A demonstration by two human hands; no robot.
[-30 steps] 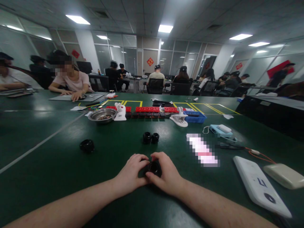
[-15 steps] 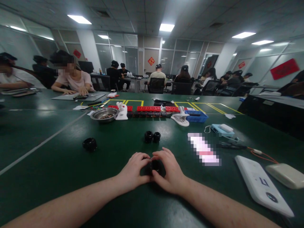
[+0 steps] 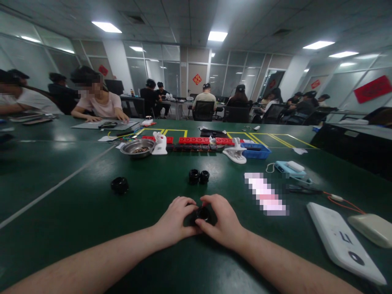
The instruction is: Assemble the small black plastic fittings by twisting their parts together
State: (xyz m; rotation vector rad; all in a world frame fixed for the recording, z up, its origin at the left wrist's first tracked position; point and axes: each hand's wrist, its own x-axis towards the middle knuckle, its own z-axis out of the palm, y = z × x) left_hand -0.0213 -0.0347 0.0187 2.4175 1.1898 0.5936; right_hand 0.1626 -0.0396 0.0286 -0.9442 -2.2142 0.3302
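A glossy black ring-shaped part [image 3: 202, 214] is between my two hands, low in the middle of the view. My left hand [image 3: 177, 218] is curled round its left side, fingers and thumb on it. From the right, my right hand [image 3: 222, 220] grips the same part between thumb and fingers. Just beyond my hands, two similar black parts, a larger one [image 3: 194, 176] and a smaller one [image 3: 204, 177], stand side by side on the green table [image 3: 147, 179]. Another black part [image 3: 119, 185] lies farther left.
Farther back are a metal bowl [image 3: 137, 148], white stands [image 3: 235, 152], a red strip [image 3: 194, 140] and a blue tray [image 3: 256, 151]. On the right lie a white device [image 3: 344, 241], a cream case [image 3: 372, 228] and cables. A person [image 3: 99, 98] sits across at the left.
The whole view has shifted slightly. The fingers of my right hand have moved a little on the black part, and more of its opening shows. The person across has moved a hand to the right.
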